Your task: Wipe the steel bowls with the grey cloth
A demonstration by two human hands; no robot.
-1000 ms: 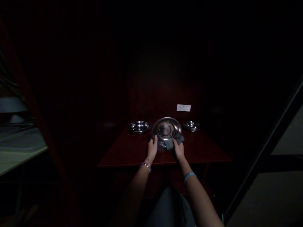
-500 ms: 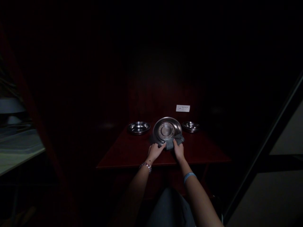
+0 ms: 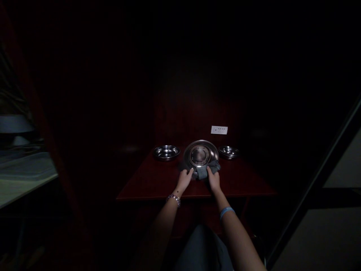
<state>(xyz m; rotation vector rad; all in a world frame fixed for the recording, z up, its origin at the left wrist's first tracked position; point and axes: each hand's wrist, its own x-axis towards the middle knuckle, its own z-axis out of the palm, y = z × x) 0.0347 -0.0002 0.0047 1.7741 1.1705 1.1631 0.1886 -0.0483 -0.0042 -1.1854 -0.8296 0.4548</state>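
A round steel plate (image 3: 200, 153) is tilted up over the dark red table, its inner face towards me. My left hand (image 3: 184, 178) grips its lower left rim, thumb on the near side and fingers hidden behind. At the lower right rim, my right hand (image 3: 213, 177) is closed on a grey cloth (image 3: 202, 172), which lies against the plate. Whether those fingers also hold the rim is hard to see. One steel bowl (image 3: 166, 152) sits to the left of the plate, and more steel dishes (image 3: 228, 152) are stacked to the right.
The red table (image 3: 158, 184) stands against a dark wall bearing a white socket panel (image 3: 219, 130). Off to the left, a pale shelf (image 3: 28, 184) holds clear trays. A dark frame edge runs down the right side.
My left thumb has shifted slightly left along the rim, away from the cloth. The plate's tilt has changed a little. The whole view has moved slightly.
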